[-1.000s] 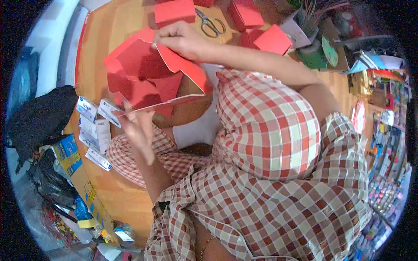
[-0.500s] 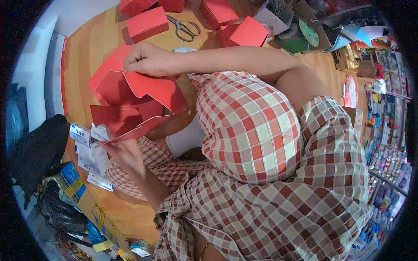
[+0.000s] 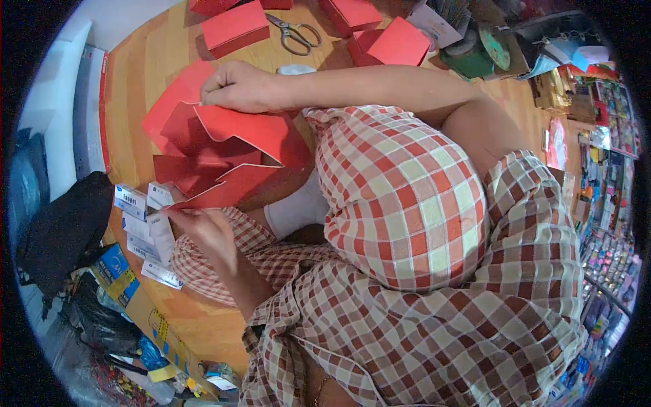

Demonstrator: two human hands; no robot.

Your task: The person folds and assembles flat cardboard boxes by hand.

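The red card box (image 3: 254, 136) hangs open between both hands, above the wooden floor (image 3: 203, 332) and just in front of the person's bent legs, at about 10 o'clock from the checked knee (image 3: 413, 203). The right hand (image 3: 241, 87) grasps its upper edge in a tight, curled grip, thumb side towards the card. The left hand (image 3: 210, 234), at 6 o'clock from the box, has the lower corner pinched between thumb and fingers. Held at opposite edges like this, the thin sides and loose flaps spread apart, probably to give a clear look into the hollow

The scissors (image 3: 296, 37) lie at 1 o'clock from the box, beside a closed red box (image 3: 235, 28), perhaps set there to be in easy reach yet off the working spot. More red boxes (image 3: 400, 44) sit at 2 o'clock, grouped together as if kept out of the way. Small white boxes (image 3: 130, 201) lie at 8 o'clock, near the left hand

The right hand's fingertips are tucked out of sight, and the left hand's are slightly blurred. The underside of the box cannot be seen. A pale item (image 3: 296, 69) is partly covered by the right forearm (image 3: 380, 87), too little of it showing to name, and the red boxes at 12 o'clock are cut off by the top of the view
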